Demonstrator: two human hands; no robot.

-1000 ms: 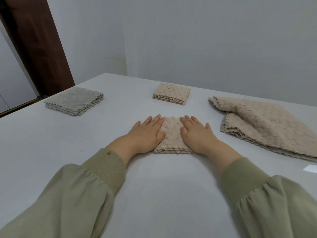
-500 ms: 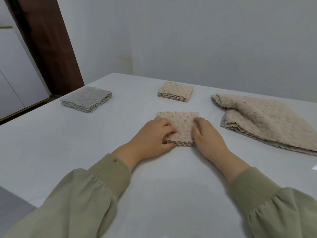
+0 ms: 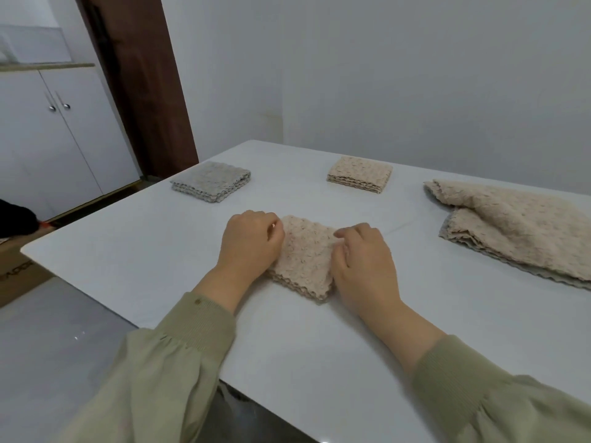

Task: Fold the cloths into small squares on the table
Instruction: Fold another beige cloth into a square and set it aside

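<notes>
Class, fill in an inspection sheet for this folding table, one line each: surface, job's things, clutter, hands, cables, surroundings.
Surface: white table, smooth and glossy.
Job's things: near beige cloth folded square between the hands; far beige cloth and grey cloth folded square farther back; loose beige pile unfolded at right.
Clutter: nothing seen.
Hands: left hand and right hand grip the near beige cloth's side edges with curled fingers.
Cables: nothing seen.
Surroundings: white cabinet and brown door frame at left; cardboard box on the floor.
</notes>
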